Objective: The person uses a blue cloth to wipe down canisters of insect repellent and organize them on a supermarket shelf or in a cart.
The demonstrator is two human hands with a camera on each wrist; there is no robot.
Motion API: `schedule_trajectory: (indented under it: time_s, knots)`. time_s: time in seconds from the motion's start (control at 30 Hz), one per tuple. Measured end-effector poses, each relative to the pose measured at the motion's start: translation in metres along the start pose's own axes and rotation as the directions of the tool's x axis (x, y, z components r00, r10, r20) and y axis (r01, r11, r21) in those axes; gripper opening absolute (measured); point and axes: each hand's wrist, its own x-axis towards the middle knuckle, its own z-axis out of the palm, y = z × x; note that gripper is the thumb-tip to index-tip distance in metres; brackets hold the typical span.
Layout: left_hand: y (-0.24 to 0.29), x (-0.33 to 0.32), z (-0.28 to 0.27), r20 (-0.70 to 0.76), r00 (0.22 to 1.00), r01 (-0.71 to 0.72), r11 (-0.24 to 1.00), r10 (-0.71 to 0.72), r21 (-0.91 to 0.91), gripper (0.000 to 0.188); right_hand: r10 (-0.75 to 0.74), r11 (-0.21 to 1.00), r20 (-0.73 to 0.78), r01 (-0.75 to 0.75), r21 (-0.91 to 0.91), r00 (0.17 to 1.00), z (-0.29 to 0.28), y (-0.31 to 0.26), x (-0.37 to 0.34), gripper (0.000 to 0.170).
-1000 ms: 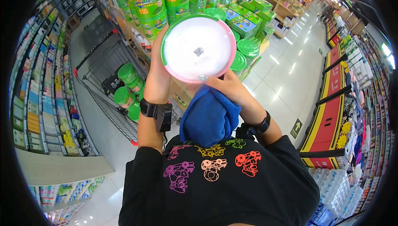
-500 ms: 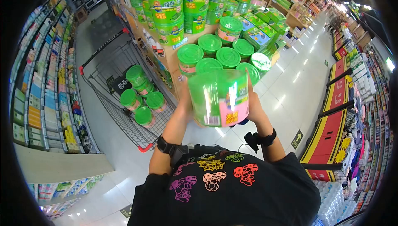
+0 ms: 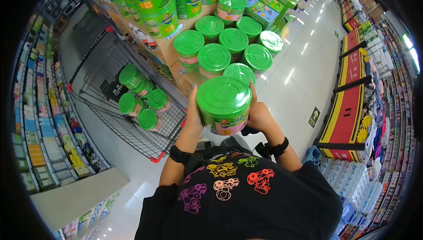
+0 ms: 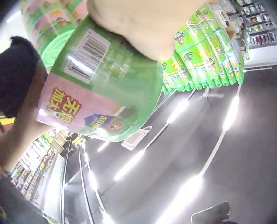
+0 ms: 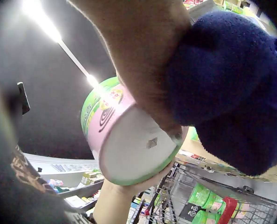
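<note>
A tub with a green lid and green-and-pink label (image 3: 224,103) is held upright at chest height in the head view. The left hand (image 3: 194,113) grips its left side, the right hand (image 3: 259,113) its right side. Its barcode and pink label (image 4: 89,79) face the left wrist view. The white base (image 5: 137,144) shows in the right wrist view, with a blue cloth (image 5: 227,84) beside the right hand (image 5: 147,70). Similar green-lidded tubs (image 3: 213,57) stand on the display just beyond the held one.
A wire shopping cart (image 3: 119,121) with several green-lidded tubs (image 3: 147,119) stands at the left. Taller green buckets (image 3: 154,4) and green boxes (image 3: 260,8) fill the display's back. Shelves (image 3: 44,107) line the left; red-and-yellow panels (image 3: 346,116) line the right aisle.
The tub, earlier raised with its base toward the head camera, has been turned lid up and lowered between both hands. The blue cloth has left its place in front of the chest.
</note>
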Motion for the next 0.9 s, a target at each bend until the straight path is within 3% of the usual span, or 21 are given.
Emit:
schedule_trajectory:
  time_s: [0.1,0.27,0.37,0.5,0.57,0.6,0.73,0.9]
  knots:
    - [0.002,0.014,-0.003,0.013,1.0,-0.007,0.984,0.005,0.177,0.048,-0.071,0.989,-0.031,0.075,0.128,0.997,0.004,0.003,-0.006,0.118]
    - [0.005,0.043,-0.004,0.088,0.996,0.011,0.984,-0.027,0.178,0.047,-0.204,0.959,-0.036,0.207,0.195,0.978,-0.024,-0.002,0.005,0.134]
    - [0.003,0.068,0.008,0.112,0.994,-0.007,0.987,-0.011,0.161,0.046,-0.22,0.944,-0.05,0.225,0.241,0.974,-0.031,0.013,0.02,0.137]
    - [0.0,0.114,0.022,0.11,0.99,-0.108,0.974,0.088,0.198,0.044,-0.121,0.964,-0.026,0.124,0.237,0.992,-0.042,0.039,0.056,0.137]
    - [0.004,0.135,0.032,0.104,0.986,-0.152,0.962,0.131,0.228,0.043,-0.148,0.944,-0.038,0.153,0.293,0.988,-0.059,0.048,0.084,0.137]
    - [0.006,0.148,0.038,0.105,0.983,-0.174,0.955,0.153,0.238,0.043,-0.227,0.933,-0.096,0.245,0.265,0.969,-0.064,0.057,0.098,0.136]
    - [0.01,0.198,0.053,0.091,0.969,-0.247,0.919,0.231,0.307,0.043,-0.268,0.92,-0.09,0.282,0.272,0.959,-0.088,0.085,0.15,0.134]
    - [0.014,0.264,0.059,-0.075,0.982,-0.146,0.944,0.176,0.297,0.046,-0.209,0.896,0.021,0.183,0.404,0.978,-0.096,0.125,0.218,0.131]
